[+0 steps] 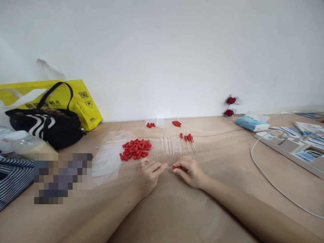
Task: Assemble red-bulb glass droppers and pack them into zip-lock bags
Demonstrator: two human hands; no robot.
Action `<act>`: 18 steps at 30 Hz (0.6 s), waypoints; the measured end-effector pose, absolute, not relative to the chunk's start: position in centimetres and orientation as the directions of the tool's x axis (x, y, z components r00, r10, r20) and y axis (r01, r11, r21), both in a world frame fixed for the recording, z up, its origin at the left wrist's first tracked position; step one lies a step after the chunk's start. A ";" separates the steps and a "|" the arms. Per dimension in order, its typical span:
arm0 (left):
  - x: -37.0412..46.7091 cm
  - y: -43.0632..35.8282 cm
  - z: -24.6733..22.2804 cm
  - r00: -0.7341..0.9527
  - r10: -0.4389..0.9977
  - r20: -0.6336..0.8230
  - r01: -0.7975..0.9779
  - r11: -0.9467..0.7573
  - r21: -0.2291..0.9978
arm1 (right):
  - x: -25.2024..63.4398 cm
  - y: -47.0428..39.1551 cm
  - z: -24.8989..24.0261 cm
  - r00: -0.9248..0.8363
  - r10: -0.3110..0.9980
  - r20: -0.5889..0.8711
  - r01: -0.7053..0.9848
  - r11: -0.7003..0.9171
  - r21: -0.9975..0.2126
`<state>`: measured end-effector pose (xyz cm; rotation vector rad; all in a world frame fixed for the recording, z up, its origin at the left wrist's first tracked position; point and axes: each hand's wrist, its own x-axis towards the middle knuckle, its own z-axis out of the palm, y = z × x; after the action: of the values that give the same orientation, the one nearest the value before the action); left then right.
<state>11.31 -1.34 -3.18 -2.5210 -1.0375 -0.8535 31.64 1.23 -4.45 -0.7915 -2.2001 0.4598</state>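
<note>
Between my hands, close to the table, is a thin clear tube (169,167). My left hand (151,173) pinches its left end. A red rubber bulb (177,167) at the tube's right end is held in the fingers of my right hand (190,171). Beyond my left hand lies a pile of red bulbs (135,148). A row of clear tubes (167,146) lies side by side to the right of that pile. Several tubes with red bulbs on their far ends (188,139) lie at the row's right end.
Clear plastic bags (107,157) lie left of the pile; bagged bulbs and tubes (163,123) lie near the wall. Farther left are a black bag (60,128), a yellow bag (87,104) and a bottle (29,145). At right are a tissue pack (252,122) and a power strip (291,150) with a cable.
</note>
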 end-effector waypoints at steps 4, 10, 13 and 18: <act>11.5 -1.5 -3.1 0.589 0.517 0.621 0.710 -0.698 -0.092 | 31.7 1.3 -4.6 -0.561 0.611 0.559 0.383 0.790 -0.479; 11.7 -1.5 -3.4 0.575 0.501 0.647 0.714 -0.693 -0.098 | 31.5 1.3 -4.6 -0.566 0.579 0.587 0.324 0.811 -0.488; 11.7 -1.6 -3.5 0.558 0.497 0.664 0.720 -0.688 -0.090 | 31.3 1.2 -4.6 -0.551 0.579 0.601 0.305 0.810 -0.501; 11.7 -1.6 -3.6 0.551 0.500 0.668 0.721 -0.688 -0.080 | 30.9 1.1 -4.6 -0.559 0.578 0.595 0.299 0.809 -0.505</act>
<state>11.72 -1.60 -3.64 -2.4440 -1.0022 -0.8928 30.87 1.12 -4.64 -0.6427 -2.1931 0.4469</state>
